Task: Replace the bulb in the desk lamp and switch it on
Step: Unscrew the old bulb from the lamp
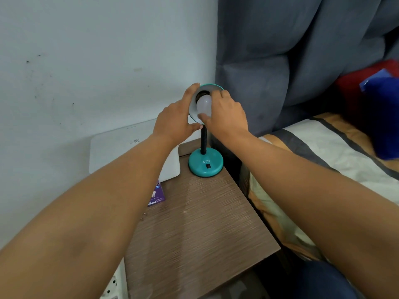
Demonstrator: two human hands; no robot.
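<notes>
At the bedside table's [194, 223] far right corner stands the teal desk lamp [205, 165]. The left hand [176, 121] clasps its shade [193, 108]; right hand [226, 117] fingers pinch the white bulb [204, 104] inside.

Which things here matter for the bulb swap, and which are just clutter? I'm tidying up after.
Job: bulb, lamp shade, lamp base with switch, left hand, right hand.
Clutter: white box, purple card, bed, power strip.
</notes>
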